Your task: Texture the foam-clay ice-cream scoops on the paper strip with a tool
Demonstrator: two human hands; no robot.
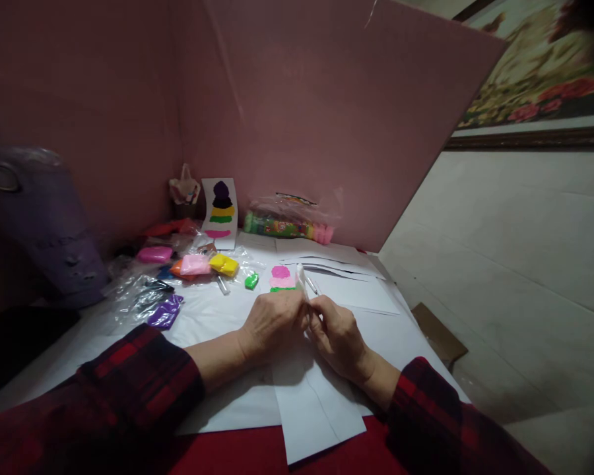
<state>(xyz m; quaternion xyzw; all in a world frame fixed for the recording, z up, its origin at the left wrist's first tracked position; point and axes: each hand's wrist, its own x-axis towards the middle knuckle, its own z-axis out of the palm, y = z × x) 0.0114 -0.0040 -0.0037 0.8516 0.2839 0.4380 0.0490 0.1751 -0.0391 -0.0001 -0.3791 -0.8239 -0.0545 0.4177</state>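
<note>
My left hand [278, 320] and my right hand [337, 336] meet above the white paper, with their fingers pinched together. Between them a small whitish packet [301, 278] sticks up; its lower part is hidden by my fingers. Just behind my left hand lies a card [266, 280] bearing a pink blob [280, 272], a lighter pink layer and a green layer of what looks like clay. A pen [313, 285] rests beyond my right hand. Below my hands, a long white paper strip [321, 422] reaches over the table's front edge.
At left lie clay packets in pink [155, 254], yellow [224, 264], purple [165, 312] and green [251, 281], among clear wrappers. A card with stacked colours [221, 212] leans at the back beside a bagged clay pack [290, 226]. A purple bottle [54, 231] stands far left; paper sheets [359, 290] lie right.
</note>
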